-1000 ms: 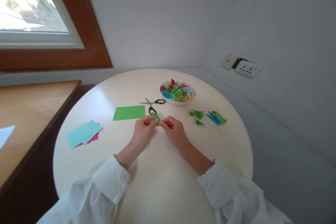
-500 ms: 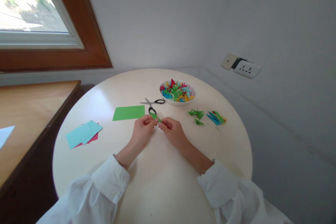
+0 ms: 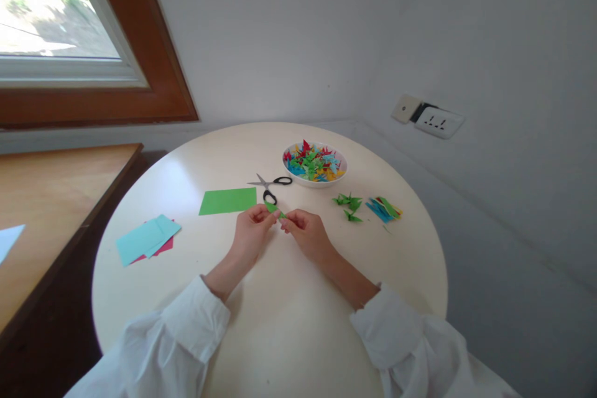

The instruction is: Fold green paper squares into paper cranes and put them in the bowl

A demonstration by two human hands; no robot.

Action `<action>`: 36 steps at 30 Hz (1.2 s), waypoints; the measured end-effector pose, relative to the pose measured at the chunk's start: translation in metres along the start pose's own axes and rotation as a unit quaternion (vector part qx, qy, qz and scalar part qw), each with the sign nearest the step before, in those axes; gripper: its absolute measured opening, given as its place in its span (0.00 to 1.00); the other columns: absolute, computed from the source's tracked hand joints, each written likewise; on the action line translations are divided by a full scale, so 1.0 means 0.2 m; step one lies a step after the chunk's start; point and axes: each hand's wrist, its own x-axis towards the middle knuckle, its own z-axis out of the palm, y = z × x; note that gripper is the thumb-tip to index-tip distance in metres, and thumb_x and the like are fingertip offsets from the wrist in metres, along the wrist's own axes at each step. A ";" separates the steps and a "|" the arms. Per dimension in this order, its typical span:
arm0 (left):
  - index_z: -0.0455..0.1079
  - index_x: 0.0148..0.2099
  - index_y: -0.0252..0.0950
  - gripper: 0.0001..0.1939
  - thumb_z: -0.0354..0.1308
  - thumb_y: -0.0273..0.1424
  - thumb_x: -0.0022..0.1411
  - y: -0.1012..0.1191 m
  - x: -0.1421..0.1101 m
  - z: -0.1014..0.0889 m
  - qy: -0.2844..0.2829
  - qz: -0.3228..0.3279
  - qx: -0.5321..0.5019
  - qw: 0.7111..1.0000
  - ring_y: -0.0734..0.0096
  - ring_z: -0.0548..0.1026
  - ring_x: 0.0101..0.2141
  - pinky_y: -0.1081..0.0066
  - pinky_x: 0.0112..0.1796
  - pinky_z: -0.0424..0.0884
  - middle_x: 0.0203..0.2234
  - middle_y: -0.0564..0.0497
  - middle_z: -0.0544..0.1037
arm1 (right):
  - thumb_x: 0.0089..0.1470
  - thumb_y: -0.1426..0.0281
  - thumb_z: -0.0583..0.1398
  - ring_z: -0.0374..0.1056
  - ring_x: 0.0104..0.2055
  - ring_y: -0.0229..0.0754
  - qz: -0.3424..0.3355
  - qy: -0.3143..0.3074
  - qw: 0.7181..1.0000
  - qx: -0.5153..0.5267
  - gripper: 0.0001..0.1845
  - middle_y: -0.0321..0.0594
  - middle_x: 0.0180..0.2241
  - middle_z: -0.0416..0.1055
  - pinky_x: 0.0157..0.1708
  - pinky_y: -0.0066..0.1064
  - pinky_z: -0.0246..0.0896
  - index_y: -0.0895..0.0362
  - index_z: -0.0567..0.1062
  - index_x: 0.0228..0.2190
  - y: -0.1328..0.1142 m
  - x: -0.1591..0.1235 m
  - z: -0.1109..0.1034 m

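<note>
Between my fingertips is a small folded piece of green paper (image 3: 271, 206), its pointed end facing away from me. My left hand (image 3: 252, 230) pinches it from the left, thumb against fingers. My right hand (image 3: 306, 233) is closed on its near right end; the fingers partly hide the fold. Just beyond the paper lie open scissors (image 3: 267, 186) with black handles. A flat green sheet (image 3: 227, 201) rests left of them. To the right of my hands sit several small green paper cranes (image 3: 349, 201).
A white bowl (image 3: 314, 184) full of colourful paper cranes stands at the back of the round white table (image 3: 289, 323). Light blue and red sheets (image 3: 147, 239) lie at the left, folded paper strips (image 3: 383, 209) at the right. A wooden surface (image 3: 56, 180) is beyond the left edge.
The pointed end of the green paper has tilted slightly down and to the left between my fingers. Both hands keep their pinch, and the things on the table stay put.
</note>
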 end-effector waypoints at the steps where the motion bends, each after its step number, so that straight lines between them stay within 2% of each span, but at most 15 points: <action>1: 0.59 0.18 0.34 0.16 0.64 0.34 0.41 0.00 0.00 0.00 -0.002 0.001 0.001 1.000 0.81 0.58 0.18 0.76 0.21 0.52 0.12 0.60 0.61 | 0.45 0.63 0.57 0.62 0.22 0.35 0.001 -0.004 1.000 0.006 0.11 0.35 0.18 0.67 0.24 0.27 0.56 0.58 0.70 0.19 0.00 0.00 0.00; 9: 0.60 0.17 0.34 0.15 0.65 0.33 0.41 0.01 0.00 0.00 -0.013 0.009 -0.003 1.000 0.80 0.60 0.18 0.76 0.22 0.55 0.13 0.58 0.62 | 0.45 0.62 0.57 0.65 0.24 0.37 -0.008 -0.015 0.999 0.040 0.12 0.36 0.19 0.70 0.28 0.29 0.61 0.57 0.72 0.19 -0.03 0.00 -0.02; 20: 0.60 0.17 0.34 0.16 0.65 0.34 0.41 0.01 0.00 0.00 0.006 -0.009 -0.013 1.000 0.82 0.58 0.17 0.78 0.20 0.54 0.12 0.59 0.60 | 0.44 0.60 0.58 0.57 0.21 0.33 -0.002 0.000 0.999 0.032 0.13 0.33 0.18 0.65 0.21 0.26 0.53 0.57 0.69 0.19 -0.01 0.00 0.00; 26: 0.57 0.18 0.35 0.18 0.65 0.35 0.41 0.01 -0.01 0.01 -0.004 -0.021 -0.023 1.000 0.82 0.60 0.17 0.78 0.21 0.56 0.12 0.59 0.61 | 0.44 0.61 0.58 0.53 0.20 0.32 -0.009 -0.001 1.000 0.012 0.12 0.30 0.17 0.60 0.20 0.25 0.48 0.57 0.67 0.19 -0.02 -0.01 0.01; 31: 0.56 0.18 0.35 0.20 0.66 0.35 0.39 0.01 0.00 0.01 -0.013 -0.021 -0.031 0.999 0.82 0.61 0.18 0.78 0.23 0.60 0.12 0.61 0.60 | 0.44 0.61 0.58 0.53 0.20 0.32 -0.016 0.005 1.000 -0.001 0.13 0.30 0.17 0.59 0.20 0.25 0.48 0.57 0.66 0.19 -0.01 -0.01 0.01; 36: 0.57 0.19 0.34 0.18 0.66 0.34 0.39 0.01 0.00 0.00 -0.015 -0.023 -0.026 0.999 0.82 0.60 0.17 0.78 0.21 0.55 0.12 0.60 0.61 | 0.45 0.61 0.58 0.53 0.19 0.32 -0.023 -0.002 1.000 -0.002 0.13 0.30 0.16 0.60 0.20 0.26 0.49 0.57 0.67 0.18 -0.03 -0.02 0.00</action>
